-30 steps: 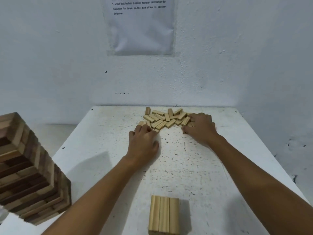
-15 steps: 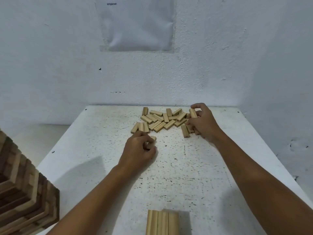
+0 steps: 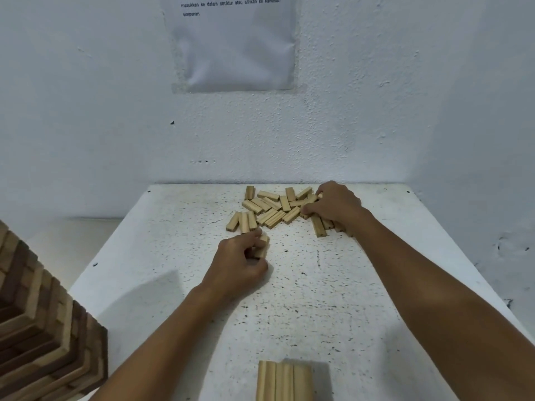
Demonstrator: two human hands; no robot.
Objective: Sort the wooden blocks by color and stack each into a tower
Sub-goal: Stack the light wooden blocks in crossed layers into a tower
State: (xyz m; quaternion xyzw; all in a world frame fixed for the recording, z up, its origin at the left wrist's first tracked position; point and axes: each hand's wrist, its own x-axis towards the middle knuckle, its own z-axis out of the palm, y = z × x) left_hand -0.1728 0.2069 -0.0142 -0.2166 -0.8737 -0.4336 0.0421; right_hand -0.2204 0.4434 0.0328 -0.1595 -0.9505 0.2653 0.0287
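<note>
My left hand [image 3: 240, 263] pinches one light wooden block [image 3: 261, 246] mid-table; my right hand [image 3: 335, 205] curls into the loose pale blocks [image 3: 270, 208] along the table's [image 3: 333, 299] far edge. Only a short light stack [image 3: 285, 380] stands at the near edge, so I judge most stacking remains.

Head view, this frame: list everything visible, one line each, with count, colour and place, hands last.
loose blocks: roughly two dozen, light wood, scattered flat at the table's far edge.
started tower: one, light wood, near edge, cut off by the frame.
mixed stack: one, light and dark wood, lower left, beside the table.
table: one, white with black specks, centre.
paper sheet: one, white with printed text, taped to the wall.
wall: white, behind the table.
left hand: fingers curled round light blocks, just short of the pile.
right hand: fingers curled on blocks at the pile's right side.
</note>
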